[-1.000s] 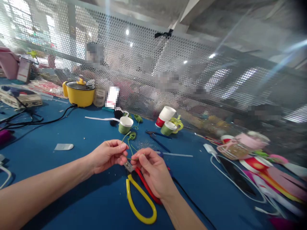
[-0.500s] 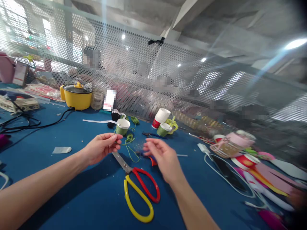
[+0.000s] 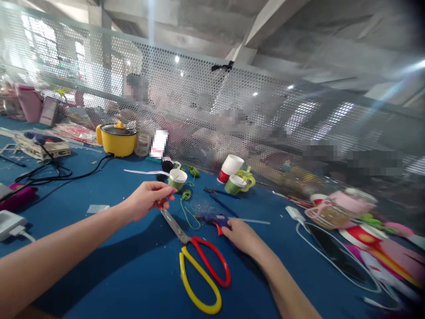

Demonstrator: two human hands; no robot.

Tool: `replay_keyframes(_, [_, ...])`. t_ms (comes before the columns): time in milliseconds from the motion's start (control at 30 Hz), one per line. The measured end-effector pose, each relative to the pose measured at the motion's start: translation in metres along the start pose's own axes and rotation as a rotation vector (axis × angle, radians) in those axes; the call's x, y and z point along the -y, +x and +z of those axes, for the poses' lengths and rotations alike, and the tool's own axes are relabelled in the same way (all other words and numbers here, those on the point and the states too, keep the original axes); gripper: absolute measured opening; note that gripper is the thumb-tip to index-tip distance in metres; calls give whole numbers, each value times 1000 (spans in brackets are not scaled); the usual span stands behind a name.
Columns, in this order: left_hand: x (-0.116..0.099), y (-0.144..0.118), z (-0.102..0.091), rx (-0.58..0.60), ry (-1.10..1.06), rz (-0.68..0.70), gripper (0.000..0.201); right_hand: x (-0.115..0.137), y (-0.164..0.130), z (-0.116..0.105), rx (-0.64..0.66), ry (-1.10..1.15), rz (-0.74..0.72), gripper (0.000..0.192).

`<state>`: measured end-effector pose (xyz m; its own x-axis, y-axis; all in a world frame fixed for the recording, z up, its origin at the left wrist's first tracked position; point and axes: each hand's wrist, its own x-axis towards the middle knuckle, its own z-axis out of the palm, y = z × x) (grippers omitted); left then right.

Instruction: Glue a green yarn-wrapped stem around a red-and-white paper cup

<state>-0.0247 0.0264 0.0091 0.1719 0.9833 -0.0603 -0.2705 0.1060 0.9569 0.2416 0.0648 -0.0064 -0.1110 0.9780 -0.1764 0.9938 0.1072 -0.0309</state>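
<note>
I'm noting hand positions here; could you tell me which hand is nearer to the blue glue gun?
Right. The right hand rests on the glue gun, while the left hand hovers apart, beyond the scissors.

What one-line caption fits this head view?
Left hand pinches green string above scissors; right hand grasps a blue glue gun on the blue table.
</note>
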Motion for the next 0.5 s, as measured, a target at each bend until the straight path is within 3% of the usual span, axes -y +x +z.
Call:
replay_keyframes(167, [13, -2, 0, 35, 5, 44, 26, -5, -2, 3, -15, 46, -16, 19])
replay_keyframes(367, [32, -2, -4, -16, 261, 118, 29, -12, -8, 4, 25, 319, 19, 5])
replay_keyframes(500, [24, 4, -10, -136, 366, 241, 27, -12, -7, 8, -30, 301, 61, 5])
